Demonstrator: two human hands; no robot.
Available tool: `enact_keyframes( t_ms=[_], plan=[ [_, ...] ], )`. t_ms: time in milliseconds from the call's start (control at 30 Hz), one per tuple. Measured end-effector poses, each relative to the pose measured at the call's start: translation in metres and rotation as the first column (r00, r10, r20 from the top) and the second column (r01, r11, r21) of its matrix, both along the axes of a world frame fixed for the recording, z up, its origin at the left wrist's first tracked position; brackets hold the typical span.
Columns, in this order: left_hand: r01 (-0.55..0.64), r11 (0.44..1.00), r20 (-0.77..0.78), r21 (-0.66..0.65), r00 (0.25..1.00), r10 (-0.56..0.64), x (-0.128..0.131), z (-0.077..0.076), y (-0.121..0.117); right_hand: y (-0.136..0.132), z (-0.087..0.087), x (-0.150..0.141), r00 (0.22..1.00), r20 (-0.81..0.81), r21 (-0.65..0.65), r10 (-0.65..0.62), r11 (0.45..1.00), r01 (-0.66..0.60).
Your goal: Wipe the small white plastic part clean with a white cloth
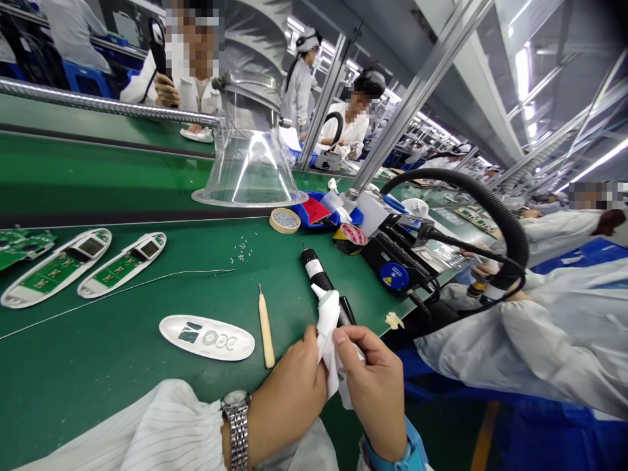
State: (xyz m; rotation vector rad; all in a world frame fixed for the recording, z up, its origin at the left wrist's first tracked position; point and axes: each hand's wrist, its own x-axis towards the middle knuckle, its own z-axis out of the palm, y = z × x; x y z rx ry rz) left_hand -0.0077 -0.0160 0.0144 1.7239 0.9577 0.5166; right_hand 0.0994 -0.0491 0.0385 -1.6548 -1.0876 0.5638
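Observation:
My left hand (289, 399), with a metal watch on its wrist, and my right hand (367, 386) both pinch a crumpled white cloth (328, 333) above the green bench mat (112, 353). Just beyond the cloth lies a black pen-shaped tool (316, 271) with a white label, and its lower end is partly hidden behind the cloth. To the left of my hands lie a wooden-handled pick (266, 327) and a white oval panel (206, 337). Two white oval housings with green circuit boards (56, 268) sit further left.
A thin wire and scattered small screws lie on the mat. Behind them stand a tape roll, a blue tray and a clear plastic dome. A black soldering station with a thick black hose stands to the right. Several co-workers in white sit along the bench.

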Motion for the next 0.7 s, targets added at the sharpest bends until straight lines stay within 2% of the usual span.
enact_keyframes(
  t_ms=[400, 700],
  plan=[
    [-0.005, 1.000, -0.012, 0.021, 1.000, 0.005, 0.0013, -0.0027, -0.0007, 0.0025, 0.0037, 0.0024, 0.992, -0.112, -0.056, 0.049, 0.997, -0.055],
    [0.011, 1.000, -0.003, 0.009, 1.000, -0.011, -0.0004, -0.0013, -0.0022, -0.0009, -0.0031, 0.0061, 0.963, -0.250, -0.086, 0.101, 0.988, -0.125]
  ],
)
